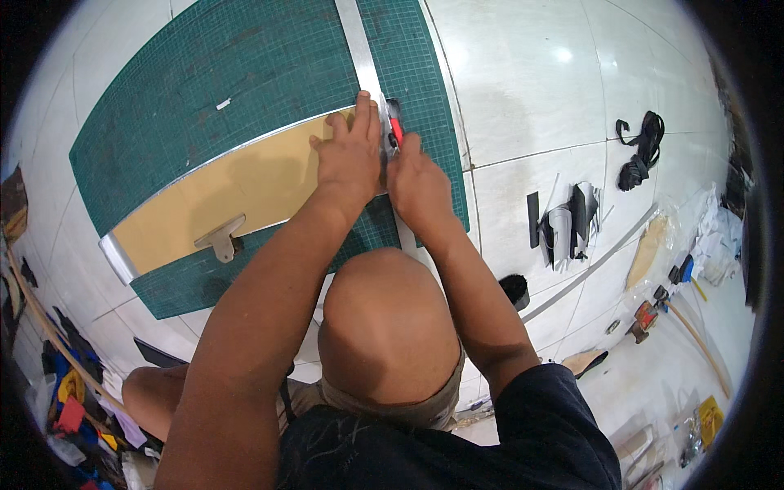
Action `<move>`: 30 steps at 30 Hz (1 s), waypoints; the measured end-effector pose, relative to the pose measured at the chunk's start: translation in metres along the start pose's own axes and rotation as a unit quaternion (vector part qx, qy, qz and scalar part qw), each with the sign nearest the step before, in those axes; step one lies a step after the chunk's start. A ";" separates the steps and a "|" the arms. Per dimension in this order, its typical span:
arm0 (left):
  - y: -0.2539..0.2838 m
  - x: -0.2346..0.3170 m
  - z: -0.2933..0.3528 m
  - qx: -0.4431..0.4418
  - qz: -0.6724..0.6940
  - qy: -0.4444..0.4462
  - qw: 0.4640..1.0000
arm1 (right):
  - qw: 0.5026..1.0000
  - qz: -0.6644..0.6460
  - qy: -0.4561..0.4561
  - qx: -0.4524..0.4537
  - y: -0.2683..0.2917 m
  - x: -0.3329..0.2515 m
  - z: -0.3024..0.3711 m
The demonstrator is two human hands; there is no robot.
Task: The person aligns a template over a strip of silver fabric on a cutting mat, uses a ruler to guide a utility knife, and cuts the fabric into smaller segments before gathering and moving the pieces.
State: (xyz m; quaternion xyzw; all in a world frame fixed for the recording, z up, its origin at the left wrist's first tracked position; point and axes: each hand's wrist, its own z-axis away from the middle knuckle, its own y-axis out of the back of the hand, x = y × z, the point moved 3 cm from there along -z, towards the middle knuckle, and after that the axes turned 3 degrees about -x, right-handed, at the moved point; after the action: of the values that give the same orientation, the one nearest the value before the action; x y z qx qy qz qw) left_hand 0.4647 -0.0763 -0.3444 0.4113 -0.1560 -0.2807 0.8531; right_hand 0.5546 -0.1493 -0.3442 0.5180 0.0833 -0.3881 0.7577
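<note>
A long metal ruler [354, 41] lies across a green gridded cutting mat [253, 61], over the right end of a tan sheet [265, 180]. My left hand [349, 155] presses down on the sheet and the ruler's left edge, fingers stretched out. Beside it, my right hand [420, 184] is closed around a red and black utility knife [396, 126] at the ruler's right edge. The knife's blade tip cannot be made out. A metal bulldog clip [220, 238] grips the sheet's near edge. Silvery strips run along the sheet's long edges.
Black and white offcuts [563, 224] and a bundle of black straps [643, 151] lie on the white tiled floor at the right. My bare knee [388, 318] rises close to the mat. Coloured scraps [73, 408] are heaped at lower left.
</note>
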 end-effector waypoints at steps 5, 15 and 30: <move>0.000 -0.001 0.000 -0.002 -0.009 0.007 1.000 | 0.997 0.004 -0.047 -0.059 0.000 0.003 0.016; 0.007 0.001 0.003 -0.012 0.032 -0.001 0.999 | 0.982 -0.004 -0.119 -0.148 -0.022 0.057 0.127; 0.006 0.000 0.003 -0.020 0.043 -0.002 0.999 | 0.999 -0.001 -0.043 0.008 0.002 0.007 0.039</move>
State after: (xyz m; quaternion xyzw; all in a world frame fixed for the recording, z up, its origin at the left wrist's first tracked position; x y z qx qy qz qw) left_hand 0.4655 -0.0750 -0.3380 0.3868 -0.1693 -0.2474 0.8721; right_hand 0.5506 -0.1856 -0.3290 0.5066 0.0482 -0.4117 0.7560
